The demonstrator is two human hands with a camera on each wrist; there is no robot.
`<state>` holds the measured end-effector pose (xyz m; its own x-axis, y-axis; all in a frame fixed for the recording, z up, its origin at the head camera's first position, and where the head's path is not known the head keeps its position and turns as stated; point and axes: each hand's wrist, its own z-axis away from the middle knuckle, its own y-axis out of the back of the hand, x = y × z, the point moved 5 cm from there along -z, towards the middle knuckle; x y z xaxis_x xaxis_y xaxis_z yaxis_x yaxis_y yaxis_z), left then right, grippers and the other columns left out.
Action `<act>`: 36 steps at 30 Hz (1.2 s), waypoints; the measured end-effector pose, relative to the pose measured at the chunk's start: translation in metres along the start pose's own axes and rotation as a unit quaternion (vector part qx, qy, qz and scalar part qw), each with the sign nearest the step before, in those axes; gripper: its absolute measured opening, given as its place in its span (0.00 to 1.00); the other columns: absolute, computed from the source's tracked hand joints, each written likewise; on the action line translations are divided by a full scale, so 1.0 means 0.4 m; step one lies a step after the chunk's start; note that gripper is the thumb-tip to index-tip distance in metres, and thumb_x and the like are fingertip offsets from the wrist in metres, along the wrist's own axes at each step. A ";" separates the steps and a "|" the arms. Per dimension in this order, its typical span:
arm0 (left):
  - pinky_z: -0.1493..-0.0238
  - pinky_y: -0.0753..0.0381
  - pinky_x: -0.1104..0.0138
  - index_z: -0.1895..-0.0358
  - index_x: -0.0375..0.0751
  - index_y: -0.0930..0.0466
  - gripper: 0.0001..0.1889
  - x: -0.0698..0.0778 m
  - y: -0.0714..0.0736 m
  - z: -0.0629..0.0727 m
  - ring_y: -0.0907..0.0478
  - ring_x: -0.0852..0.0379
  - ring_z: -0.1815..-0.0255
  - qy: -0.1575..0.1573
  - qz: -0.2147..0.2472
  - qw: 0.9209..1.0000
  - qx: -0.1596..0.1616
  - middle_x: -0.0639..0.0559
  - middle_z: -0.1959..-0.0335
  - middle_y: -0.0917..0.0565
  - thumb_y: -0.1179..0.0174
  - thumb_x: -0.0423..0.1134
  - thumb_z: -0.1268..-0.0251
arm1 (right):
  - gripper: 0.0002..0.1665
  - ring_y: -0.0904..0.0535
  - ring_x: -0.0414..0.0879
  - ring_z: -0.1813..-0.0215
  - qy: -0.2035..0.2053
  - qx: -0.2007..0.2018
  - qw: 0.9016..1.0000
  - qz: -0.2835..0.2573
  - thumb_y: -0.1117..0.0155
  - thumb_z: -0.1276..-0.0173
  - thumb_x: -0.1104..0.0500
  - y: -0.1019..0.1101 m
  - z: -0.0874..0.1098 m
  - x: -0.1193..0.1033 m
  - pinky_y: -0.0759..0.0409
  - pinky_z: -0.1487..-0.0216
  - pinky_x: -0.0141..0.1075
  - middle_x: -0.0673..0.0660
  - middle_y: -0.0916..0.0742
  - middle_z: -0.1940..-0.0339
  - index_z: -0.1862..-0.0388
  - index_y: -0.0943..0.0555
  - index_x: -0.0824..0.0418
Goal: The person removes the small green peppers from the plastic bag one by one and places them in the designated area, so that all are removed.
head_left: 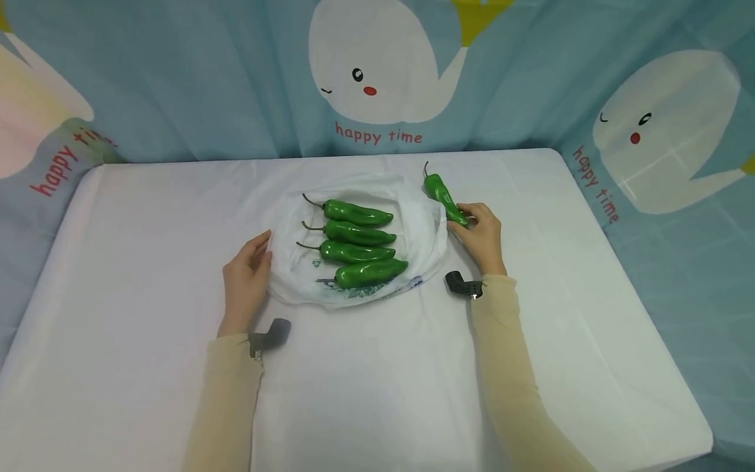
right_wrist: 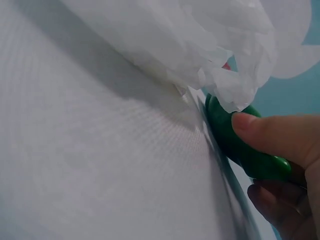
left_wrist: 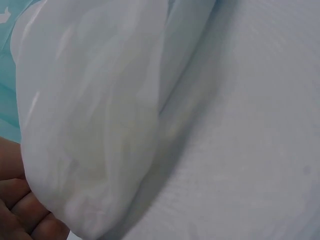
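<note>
My right hand (head_left: 485, 239) has thumb and fingers gripping one green chili pepper (head_left: 439, 190), stem pointing far, right at the right side of the white plastic bag (head_left: 427, 239). Four more green peppers (head_left: 356, 234) lie side by side in the open bag, stems left. My left hand (head_left: 246, 282) is at the bag's left edge, fingers bent; whether it's pinching plastic, I can't tell.

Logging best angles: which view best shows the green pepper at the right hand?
The head view: that green pepper shows nearly whole, stem included. The right wrist view is closer, but the right hand and bag cover part; the left wrist view doesn't show it.
</note>
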<state>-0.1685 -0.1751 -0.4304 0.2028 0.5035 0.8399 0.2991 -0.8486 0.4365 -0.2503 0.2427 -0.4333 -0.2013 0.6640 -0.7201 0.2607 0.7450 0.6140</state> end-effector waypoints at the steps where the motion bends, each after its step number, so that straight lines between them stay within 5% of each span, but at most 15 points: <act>1: 0.53 0.31 0.84 0.44 0.30 0.24 0.18 -0.001 0.002 -0.001 0.22 0.41 0.49 0.000 -0.001 1.000 0.002 0.35 0.49 0.20 0.47 0.21 0.37 | 0.23 0.22 0.54 0.51 0.001 0.003 1.000 0.000 0.27 0.45 0.62 -0.001 -0.002 0.000 0.24 0.50 0.42 0.62 0.18 0.54 0.50 0.20 0.68; 7: 0.53 0.30 0.83 0.44 0.29 0.25 0.18 -0.002 0.010 -0.008 0.22 0.43 0.48 0.002 0.004 1.000 0.010 0.35 0.49 0.20 0.48 0.21 0.37 | 0.23 0.21 0.53 0.54 0.000 0.026 1.000 -0.003 0.26 0.45 0.59 -0.004 -0.017 -0.007 0.22 0.53 0.40 0.63 0.18 0.57 0.52 0.19 0.70; 15: 0.53 0.29 0.82 0.44 0.31 0.24 0.18 -0.002 0.015 -0.008 0.22 0.42 0.48 0.022 0.003 1.000 0.005 0.35 0.50 0.20 0.47 0.22 0.36 | 0.26 0.21 0.54 0.53 -0.013 0.000 1.000 -0.003 0.27 0.45 0.59 -0.016 -0.022 -0.007 0.22 0.50 0.39 0.64 0.18 0.55 0.50 0.20 0.70; 29: 0.50 0.27 0.78 0.42 0.33 0.25 0.18 -0.011 0.004 -0.009 0.23 0.45 0.47 0.039 0.006 0.999 -0.007 0.37 0.48 0.20 0.47 0.24 0.35 | 0.19 0.23 0.56 0.48 0.035 0.027 0.996 -0.075 0.32 0.44 0.72 0.009 -0.022 -0.038 0.24 0.47 0.40 0.65 0.17 0.52 0.52 0.20 0.73; 36: 0.51 0.27 0.78 0.42 0.32 0.25 0.18 -0.015 -0.004 -0.006 0.23 0.44 0.46 0.032 0.005 0.999 -0.011 0.36 0.48 0.21 0.47 0.23 0.35 | 0.17 0.23 0.60 0.50 0.069 0.033 0.991 -0.108 0.34 0.45 0.77 0.024 -0.002 -0.123 0.24 0.48 0.47 0.70 0.17 0.55 0.55 0.21 0.77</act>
<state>-0.1724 -0.1772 -0.4353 0.1460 0.4841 0.8628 0.2766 -0.8573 0.4342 -0.2387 0.2172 -0.3916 -0.3847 0.4952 -0.7790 0.2573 0.8680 0.4247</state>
